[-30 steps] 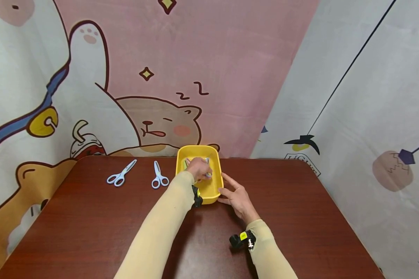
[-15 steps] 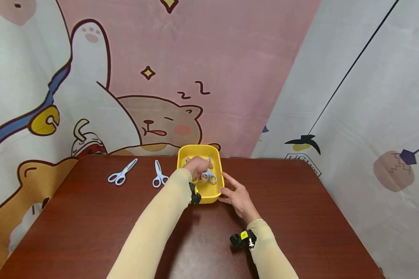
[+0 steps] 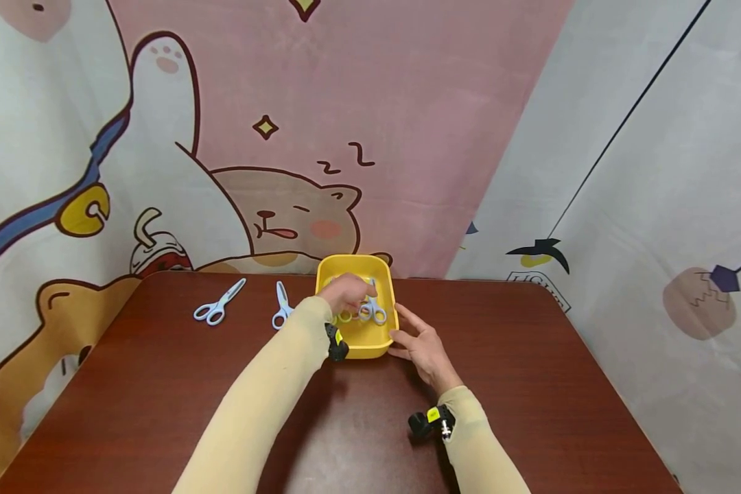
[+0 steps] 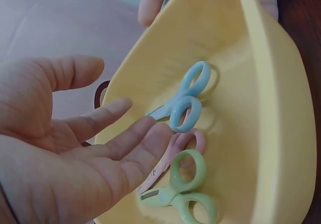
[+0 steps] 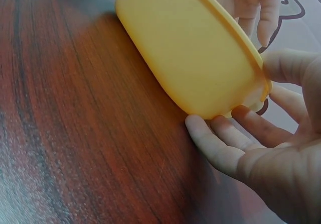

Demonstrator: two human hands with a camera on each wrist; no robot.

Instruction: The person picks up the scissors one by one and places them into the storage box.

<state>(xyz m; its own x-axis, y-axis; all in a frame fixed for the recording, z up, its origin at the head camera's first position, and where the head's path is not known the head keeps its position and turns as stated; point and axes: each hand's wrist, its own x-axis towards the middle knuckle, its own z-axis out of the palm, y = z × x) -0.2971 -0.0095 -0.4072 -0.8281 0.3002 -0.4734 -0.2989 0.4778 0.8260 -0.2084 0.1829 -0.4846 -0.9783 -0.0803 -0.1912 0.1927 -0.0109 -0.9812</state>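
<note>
My left hand (image 3: pixel 346 293) (image 4: pixel 85 143) hovers in the yellow bin (image 3: pixel 364 341) (image 4: pixel 283 113), its fingers loosely extended and holding nothing. Just beyond its fingertips, in the left wrist view, blue scissors (image 4: pixel 176 101) lie across pink scissors (image 4: pixel 173 144), with green scissors (image 4: pixel 186 196) beside them. The blades are partly hidden by the hand in the head view. My right hand (image 3: pixel 426 353) (image 5: pixel 278 153) rests on the bin's right side, the thumb at the rim and spread fingertips against the outer wall (image 5: pixel 185 48).
Two light blue scissors lie on the brown table (image 3: pixel 160 384) left of the bin: one farther left (image 3: pixel 221 302), and one close to the bin (image 3: pixel 281 305), partly covered by my left sleeve. A patterned cloth (image 3: pixel 420 123) stands behind the table.
My left hand has moved slightly left and away from the blue scissors, which it covered earlier and which now show in the bin. My right hand stays at the bin's side.
</note>
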